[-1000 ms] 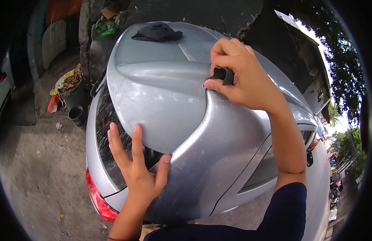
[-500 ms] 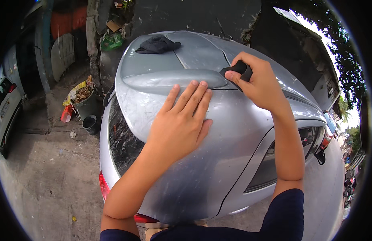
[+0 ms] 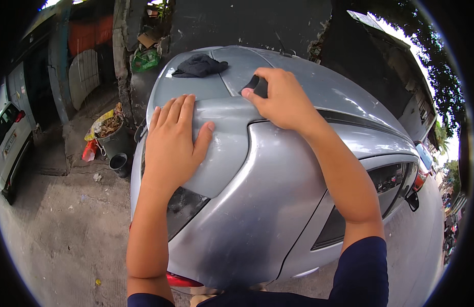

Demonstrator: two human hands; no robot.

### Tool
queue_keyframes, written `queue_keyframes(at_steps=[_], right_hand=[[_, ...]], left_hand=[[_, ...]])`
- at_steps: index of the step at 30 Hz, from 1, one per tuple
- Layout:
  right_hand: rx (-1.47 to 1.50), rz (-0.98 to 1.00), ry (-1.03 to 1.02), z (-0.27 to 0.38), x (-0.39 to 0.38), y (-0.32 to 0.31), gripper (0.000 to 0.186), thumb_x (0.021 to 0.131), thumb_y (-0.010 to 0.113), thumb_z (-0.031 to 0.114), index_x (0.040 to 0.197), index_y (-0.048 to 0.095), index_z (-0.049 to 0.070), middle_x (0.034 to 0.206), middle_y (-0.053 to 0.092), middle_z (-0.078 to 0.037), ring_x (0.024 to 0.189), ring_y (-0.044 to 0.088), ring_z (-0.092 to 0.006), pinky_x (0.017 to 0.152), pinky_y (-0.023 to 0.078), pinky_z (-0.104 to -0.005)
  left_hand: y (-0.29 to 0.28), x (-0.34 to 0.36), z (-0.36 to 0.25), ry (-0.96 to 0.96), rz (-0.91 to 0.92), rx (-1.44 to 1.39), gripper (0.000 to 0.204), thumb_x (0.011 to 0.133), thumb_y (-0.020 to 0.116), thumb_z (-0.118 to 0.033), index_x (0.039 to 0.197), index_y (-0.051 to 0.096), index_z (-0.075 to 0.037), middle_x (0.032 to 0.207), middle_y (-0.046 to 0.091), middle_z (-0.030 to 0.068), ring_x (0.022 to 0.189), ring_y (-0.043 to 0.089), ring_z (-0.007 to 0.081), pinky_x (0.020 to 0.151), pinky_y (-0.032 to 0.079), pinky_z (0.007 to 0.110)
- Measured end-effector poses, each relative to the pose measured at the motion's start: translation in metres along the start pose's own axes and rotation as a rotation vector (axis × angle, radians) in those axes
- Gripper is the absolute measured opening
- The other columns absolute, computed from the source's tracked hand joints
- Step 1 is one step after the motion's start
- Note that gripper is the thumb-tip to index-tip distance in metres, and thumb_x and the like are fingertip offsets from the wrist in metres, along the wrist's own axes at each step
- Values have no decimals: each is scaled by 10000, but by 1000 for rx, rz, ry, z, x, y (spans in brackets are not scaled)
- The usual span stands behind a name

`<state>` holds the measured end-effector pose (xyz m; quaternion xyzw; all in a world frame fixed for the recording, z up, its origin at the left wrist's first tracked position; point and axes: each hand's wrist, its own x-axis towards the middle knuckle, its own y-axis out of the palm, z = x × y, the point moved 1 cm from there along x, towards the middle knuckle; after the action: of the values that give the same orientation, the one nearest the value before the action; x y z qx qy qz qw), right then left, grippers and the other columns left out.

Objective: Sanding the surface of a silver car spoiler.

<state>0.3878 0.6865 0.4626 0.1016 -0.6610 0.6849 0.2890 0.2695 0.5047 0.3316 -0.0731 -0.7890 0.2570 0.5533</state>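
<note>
Outdoor yard or roadside parking spot: bright sky and tree foliage at right; rough, littered concrete ground; parked silver car and white car; weathered dark wall; leaf-filled bucket beside crumbling pillar.

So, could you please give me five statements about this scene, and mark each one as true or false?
1. The right hand holds a black pad. True.
2. A dark cloth lies on top of the silver car. True.
3. The left hand is closed in a fist. False: it is open, palm down, over the car's rear.
4. A white car shows at the picture's left. True.
5. The larger bucket stands on the silver car. False: it stands on the ground.
</note>
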Motion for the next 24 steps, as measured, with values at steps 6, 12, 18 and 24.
queue_keyframes(at_steps=[6, 12, 18, 24], right_hand=[[-135, -40, 101, -43, -15, -37, 334, 981, 814, 310, 1015, 744, -15, 897, 776, -196, 873, 755, -389, 821, 570, -502], [-126, 80, 279, -24, -28, -31, 387, 998, 790, 307, 1213, 762, -14, 910, 790, -176, 1005, 778, -384, 955, 589, -480], [-145, -6, 311, -25, -34, -20, 405, 977, 808, 324, 1212, 766, -3, 1116, 793, -189, 1106, 753, -395, 961, 592, -488], [-139, -89, 322, -31, -43, -15, 369, 972, 812, 330, 1179, 785, 25, 1089, 795, -196, 1088, 760, -389, 917, 601, -490]], left_hand=[[2, 3, 6, 20, 20, -71, 568, 1064, 605, -333, 1522, 581, 2, 1513, 633, 222, 1458, 552, 426, 1293, 316, 565], [3, 21, 1, -41, 158, -65, 543, 1073, 572, -372, 1511, 607, -51, 1482, 659, 194, 1442, 566, 399, 1280, 299, 591], [10, 17, 5, -10, 101, -49, 542, 1090, 560, -420, 1502, 619, -73, 1459, 678, 172, 1426, 579, 376, 1268, 303, 584], [11, 16, 5, -5, 81, -53, 543, 1084, 572, -421, 1491, 624, -66, 1459, 683, 157, 1420, 585, 373, 1267, 298, 624]])
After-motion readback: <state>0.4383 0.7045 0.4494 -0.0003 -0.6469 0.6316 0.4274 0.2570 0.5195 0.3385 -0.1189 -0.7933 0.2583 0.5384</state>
